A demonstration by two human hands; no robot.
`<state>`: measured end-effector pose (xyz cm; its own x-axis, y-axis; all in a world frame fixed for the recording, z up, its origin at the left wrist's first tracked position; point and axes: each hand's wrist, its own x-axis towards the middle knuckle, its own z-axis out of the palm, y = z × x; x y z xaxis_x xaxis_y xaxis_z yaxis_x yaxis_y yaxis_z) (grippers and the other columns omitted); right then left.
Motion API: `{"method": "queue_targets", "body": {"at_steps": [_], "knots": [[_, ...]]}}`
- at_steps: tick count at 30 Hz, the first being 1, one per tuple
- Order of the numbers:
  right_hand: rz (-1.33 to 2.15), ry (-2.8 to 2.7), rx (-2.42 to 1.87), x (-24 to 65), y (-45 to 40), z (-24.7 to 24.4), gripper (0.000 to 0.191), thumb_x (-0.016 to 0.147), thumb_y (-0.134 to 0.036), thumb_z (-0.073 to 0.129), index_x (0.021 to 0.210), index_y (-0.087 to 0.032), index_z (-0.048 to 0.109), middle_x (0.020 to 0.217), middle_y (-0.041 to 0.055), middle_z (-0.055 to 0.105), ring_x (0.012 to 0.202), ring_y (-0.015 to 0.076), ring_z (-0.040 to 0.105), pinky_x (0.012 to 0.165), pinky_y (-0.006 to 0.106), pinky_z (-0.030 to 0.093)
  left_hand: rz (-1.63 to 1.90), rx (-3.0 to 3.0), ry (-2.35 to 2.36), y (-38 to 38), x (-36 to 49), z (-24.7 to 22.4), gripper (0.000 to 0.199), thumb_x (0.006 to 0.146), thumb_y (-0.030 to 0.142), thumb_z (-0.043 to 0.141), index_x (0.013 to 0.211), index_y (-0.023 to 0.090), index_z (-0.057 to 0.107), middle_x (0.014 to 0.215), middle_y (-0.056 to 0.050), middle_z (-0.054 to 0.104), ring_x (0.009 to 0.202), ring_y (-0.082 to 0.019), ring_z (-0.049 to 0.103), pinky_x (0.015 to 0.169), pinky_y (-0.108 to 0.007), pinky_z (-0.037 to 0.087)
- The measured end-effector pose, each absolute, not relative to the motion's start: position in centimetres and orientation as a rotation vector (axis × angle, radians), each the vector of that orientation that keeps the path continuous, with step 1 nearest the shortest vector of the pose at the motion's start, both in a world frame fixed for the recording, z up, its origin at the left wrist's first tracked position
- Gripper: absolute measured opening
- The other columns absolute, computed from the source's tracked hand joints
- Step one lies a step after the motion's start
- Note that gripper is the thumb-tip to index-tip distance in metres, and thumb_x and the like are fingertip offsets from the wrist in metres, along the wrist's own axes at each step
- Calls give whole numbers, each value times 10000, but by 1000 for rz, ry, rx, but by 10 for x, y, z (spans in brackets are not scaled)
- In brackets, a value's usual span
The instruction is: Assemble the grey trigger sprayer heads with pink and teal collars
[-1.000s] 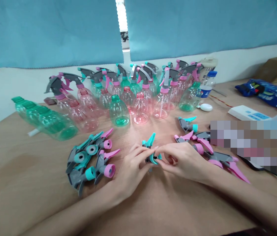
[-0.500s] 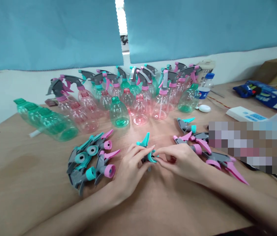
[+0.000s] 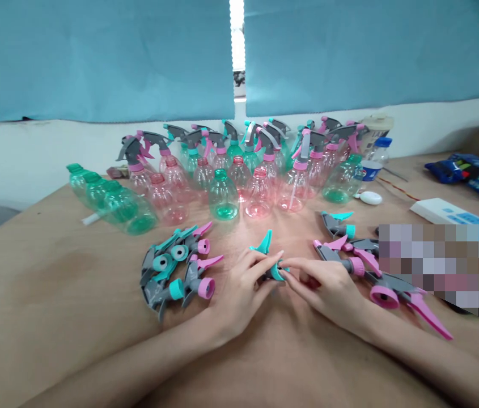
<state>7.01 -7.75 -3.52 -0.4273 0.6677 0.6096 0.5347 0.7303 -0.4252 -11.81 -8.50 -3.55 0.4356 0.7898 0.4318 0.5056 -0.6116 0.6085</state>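
Note:
My left hand (image 3: 243,289) grips a grey and teal spray head (image 3: 263,243), its teal trigger pointing up and its teal collar facing right. The fingertips of my right hand (image 3: 328,286) are pinched at the collar's opening; whether they hold a small part there is hidden. Left of my hands lies a pile of grey spray heads with teal and pink collars (image 3: 206,288). More spray heads, mostly pink (image 3: 384,297), lie to the right. Beyond my hands stand clear green (image 3: 224,198) and pink bottles (image 3: 258,195), several with spray heads on top.
Several green bottles (image 3: 135,212) stand in a slanting row at the back left of the wooden table (image 3: 52,294). Toward the right are a blue-capped bottle (image 3: 371,170), a white oval object (image 3: 371,198), a white power strip (image 3: 447,211) and a blue packet (image 3: 477,175).
The camera view has turned slightly left, so everything appears shifted right. Both hands keep their places at the spray head, with the right fingertips a little closer to the collar.

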Motion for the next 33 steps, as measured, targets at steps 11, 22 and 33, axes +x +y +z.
{"method": "queue_targets", "body": {"at_steps": [11,22,33], "knots": [[320,-2232,-607,74,-72,-21,130,874,-167,538,982,-187,608,682,5,657,528,100,563,503,216,436,1034,2377,1177,-103,-128,-19,434,804,119,610,1218,221,531,1028,-45,603,955,-196,539,849,-356,461],[120,-2295,-568,65,-79,-14,84,878,-165,540,927,-160,608,671,1,643,526,91,565,509,214,415,793,2665,1532,-99,-229,38,291,825,215,591,1113,239,567,959,-21,642,913,-210,532,736,-311,475],[166,-2742,-649,71,-76,-8,247,937,-214,405,883,-181,644,866,61,659,773,177,587,644,296,442,442,2808,1394,-90,-268,21,281,909,212,478,1161,227,601,1160,-61,618,1078,-229,520,911,-396,431]]}}
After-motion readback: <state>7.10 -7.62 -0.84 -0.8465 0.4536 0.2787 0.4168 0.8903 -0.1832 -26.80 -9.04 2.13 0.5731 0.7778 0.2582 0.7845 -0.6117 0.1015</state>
